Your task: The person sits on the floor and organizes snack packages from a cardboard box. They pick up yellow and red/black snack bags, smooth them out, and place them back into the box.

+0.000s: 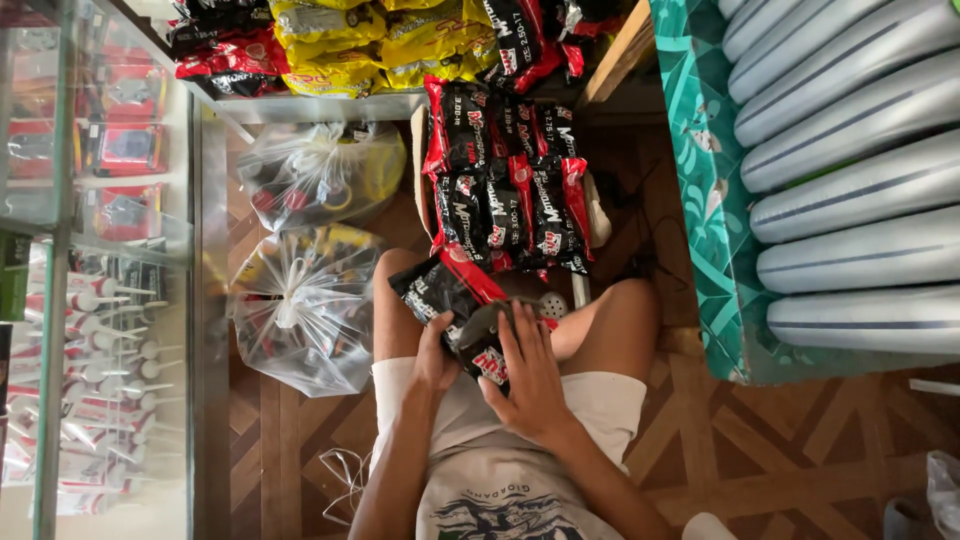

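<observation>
The black-and-red packet (487,345) lies on the seated person's lap, between both hands, just below the open cardboard box (420,160). Far left of the box stands a glass cabinet (60,250) with small red packs on its upper shelves and white tubes lower down. Closer, just left of the box, two knotted clear plastic bags (300,300) sit on the wooden floor, stuffed with dark and yellow items. The box itself holds upright rows of matching black-and-red packets. The left hand (435,355) curls its fingers around the packet's left edge, beside a second packet (435,290) resting on the thigh. The right hand (530,375) lies with fingers spread flat over the packet, which is glossy black with red ends.
</observation>
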